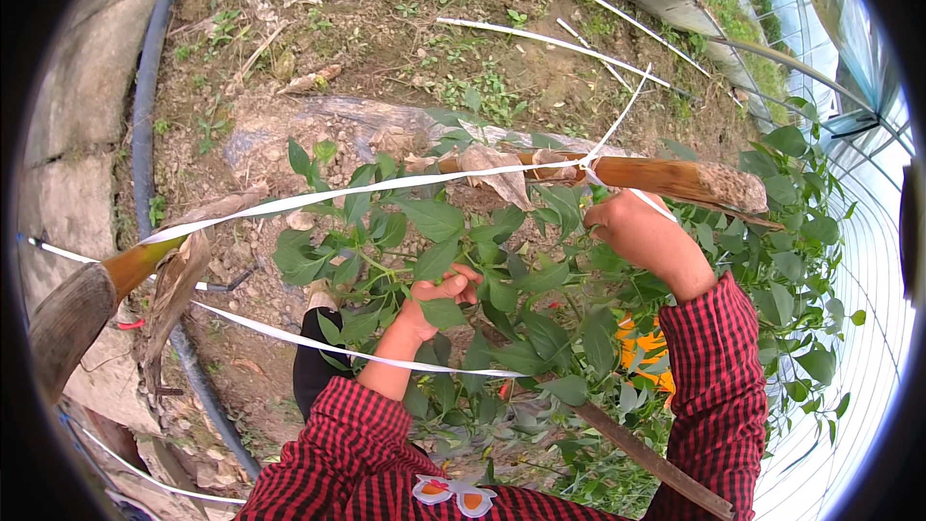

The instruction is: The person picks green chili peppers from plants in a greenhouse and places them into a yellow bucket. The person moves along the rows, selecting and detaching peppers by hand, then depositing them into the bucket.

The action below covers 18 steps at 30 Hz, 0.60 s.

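Note:
My left hand (443, 291) reaches into the leafy pepper plants (434, 221), its fingers curled and partly covered by leaves. Whether a stem lies between them cannot be made out. At the underside of a brown pole (636, 175) is my right hand (631, 226), bent at the wrist, with its fingertips hidden among leaves. A white strap (347, 192) runs along the pole and is knotted close to this hand; one end passes over the back of the hand. A second white strap (362, 351) crosses over my left forearm.
Below the hands, a wooden stake (651, 456) slants through the foliage. Something orange (647, 354) shows behind leaves near my right sleeve. Concrete slabs (76, 116) and a dark hose (150, 101) line the left. White tubes (550, 36) lie on the soil; plastic sheeting (846, 376) curves along the right.

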Motion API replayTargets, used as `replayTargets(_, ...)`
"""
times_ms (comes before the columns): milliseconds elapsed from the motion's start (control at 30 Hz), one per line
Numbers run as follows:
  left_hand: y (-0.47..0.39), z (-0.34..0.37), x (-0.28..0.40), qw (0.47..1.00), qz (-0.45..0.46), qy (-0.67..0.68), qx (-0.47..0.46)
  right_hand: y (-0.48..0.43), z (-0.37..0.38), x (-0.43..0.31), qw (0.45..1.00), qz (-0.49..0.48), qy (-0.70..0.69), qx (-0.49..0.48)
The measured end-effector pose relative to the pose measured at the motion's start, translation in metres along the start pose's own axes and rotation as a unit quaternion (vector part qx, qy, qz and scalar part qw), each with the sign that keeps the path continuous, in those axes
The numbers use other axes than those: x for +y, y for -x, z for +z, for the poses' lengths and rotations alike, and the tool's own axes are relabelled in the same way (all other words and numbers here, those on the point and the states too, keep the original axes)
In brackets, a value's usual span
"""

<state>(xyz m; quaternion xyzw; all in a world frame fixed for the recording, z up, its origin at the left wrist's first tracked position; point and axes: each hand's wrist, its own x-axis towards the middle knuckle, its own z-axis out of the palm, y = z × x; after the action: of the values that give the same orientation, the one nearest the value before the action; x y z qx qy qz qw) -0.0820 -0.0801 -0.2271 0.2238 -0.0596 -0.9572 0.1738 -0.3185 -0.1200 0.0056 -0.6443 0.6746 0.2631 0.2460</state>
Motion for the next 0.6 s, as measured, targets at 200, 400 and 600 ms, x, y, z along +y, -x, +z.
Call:
replayTargets(200,0.002,0.003,0.007,0.999,0.028,0.003,-0.032,0.016,0.012,-0.022,0.971,-0.035,0.206,0.119)
replayTargets(400,0.004,0.004,0.012,0.998,0.052,-0.031,-0.035,0.013,0.015,-0.034,0.956,-0.055,0.231,0.174)
replayTargets(600,0.003,-0.004,0.011,0.995,0.066,-0.028,-0.065,0.016,0.019,-0.031,0.97,0.068,-0.063,0.225)
